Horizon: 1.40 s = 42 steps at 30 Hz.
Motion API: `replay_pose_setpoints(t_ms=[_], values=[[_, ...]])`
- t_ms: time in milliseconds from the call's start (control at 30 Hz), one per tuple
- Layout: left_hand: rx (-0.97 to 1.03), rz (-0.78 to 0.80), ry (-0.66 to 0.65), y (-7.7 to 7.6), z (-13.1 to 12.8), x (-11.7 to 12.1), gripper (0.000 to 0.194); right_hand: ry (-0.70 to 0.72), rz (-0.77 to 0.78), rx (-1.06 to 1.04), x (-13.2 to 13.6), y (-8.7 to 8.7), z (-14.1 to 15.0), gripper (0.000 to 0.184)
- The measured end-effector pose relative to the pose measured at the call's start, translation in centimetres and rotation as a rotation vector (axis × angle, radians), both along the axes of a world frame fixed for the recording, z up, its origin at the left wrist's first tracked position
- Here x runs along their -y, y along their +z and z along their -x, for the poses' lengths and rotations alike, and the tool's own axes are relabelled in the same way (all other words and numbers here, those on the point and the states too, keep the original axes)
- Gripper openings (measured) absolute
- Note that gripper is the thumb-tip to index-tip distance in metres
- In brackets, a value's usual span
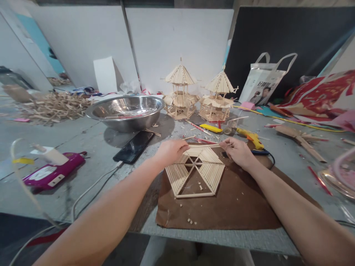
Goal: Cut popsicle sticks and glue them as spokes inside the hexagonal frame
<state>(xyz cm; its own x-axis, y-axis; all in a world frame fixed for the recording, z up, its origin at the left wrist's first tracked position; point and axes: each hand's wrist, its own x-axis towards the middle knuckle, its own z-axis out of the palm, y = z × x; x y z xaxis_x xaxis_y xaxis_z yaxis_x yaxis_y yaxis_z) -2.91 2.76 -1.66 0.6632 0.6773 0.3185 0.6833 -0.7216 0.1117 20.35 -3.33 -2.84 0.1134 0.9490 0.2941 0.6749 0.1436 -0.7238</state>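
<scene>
A hexagonal wooden stick frame (173, 175) lies flat on a brown sheet (235, 207). Rows of sticks fill several of its wedges, while the wedge facing me shows the sheet through it. Along the frame's far edge, a thin wooden stick (205, 146) spans between my hands. My left hand (174, 150) pinches its left end, close to the frame's far left corner. The right end is in the closed fingers of my right hand (235, 149). My left fingertips are partly hidden behind the hand.
Two stick pagodas (181, 99) stand at the back, beside a steel bowl (124, 122). A phone (134, 147) with a cable and a purple power strip (55, 170) lie left. A yellow glue gun (251, 137) and yellow utility knife (210, 128) lie beyond my hands.
</scene>
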Motion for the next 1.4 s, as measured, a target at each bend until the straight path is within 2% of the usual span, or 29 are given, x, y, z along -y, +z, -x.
replay_pose_setpoints(t_ms=[200, 400, 567, 667, 733, 800, 900, 1033, 1100, 1167, 1233, 1333, 1400], values=[[0.053, 0.029, 0.022, 0.2, 0.3, -0.2, 0.029, 0.073, 0.108, -0.214, -0.1, 0.0, -0.2, 0.029], [0.127, -0.066, 0.196, 0.2, 0.9, -0.8, 0.031, 0.014, 0.208, -0.361, -0.4, -0.3, -0.6, 0.028], [0.206, -0.086, 0.272, 0.3, 1.2, -1.2, 0.032, -0.092, 0.142, -0.408, -0.7, -0.5, -1.0, 0.024], [0.246, -0.028, 0.237, 0.3, 1.1, -1.2, 0.031, -0.114, 0.089, -0.426, -1.0, -0.7, -1.0, 0.025], [0.277, 0.036, 0.18, 0.3, 0.9, -1.0, 0.028, -0.109, 0.068, -0.359, -1.1, -0.8, -0.8, 0.04], [0.299, 0.118, 0.137, 0.3, 0.6, -0.8, 0.026, -0.126, 0.024, -0.15, -1.1, -1.0, -0.7, 0.049], [0.301, 0.271, 0.096, 0.7, 0.2, -0.3, 0.024, -0.173, -0.147, 0.187, -0.9, -1.0, -0.5, 0.043], [0.267, 0.576, -0.002, 1.3, -0.2, 0.8, 0.027, -0.184, -0.402, 0.366, 0.0, -0.3, -0.2, 0.039], [0.257, 0.748, -0.069, 1.4, -0.4, 1.3, 0.028, -0.122, -0.48, 0.498, 0.6, 0.3, 0.4, 0.037], [0.231, 0.881, -0.132, 1.4, -0.6, 1.7, 0.029, 0.014, -0.462, 0.632, 1.2, 1.0, 1.0, 0.03], [0.173, 0.934, -0.194, 1.4, -0.7, 2.0, 0.03, 0.174, -0.354, 0.714, 1.7, 1.6, 1.4, 0.023], [0.063, 0.863, -0.257, 1.6, -0.9, 2.2, 0.029, 0.369, -0.142, 0.727, 2.1, 2.2, 1.7, 0.026], [-0.002, 0.802, -0.271, 1.7, -1.1, 2.3, 0.028, 0.434, -0.017, 0.697, 2.3, 2.6, 1.5, 0.027]])
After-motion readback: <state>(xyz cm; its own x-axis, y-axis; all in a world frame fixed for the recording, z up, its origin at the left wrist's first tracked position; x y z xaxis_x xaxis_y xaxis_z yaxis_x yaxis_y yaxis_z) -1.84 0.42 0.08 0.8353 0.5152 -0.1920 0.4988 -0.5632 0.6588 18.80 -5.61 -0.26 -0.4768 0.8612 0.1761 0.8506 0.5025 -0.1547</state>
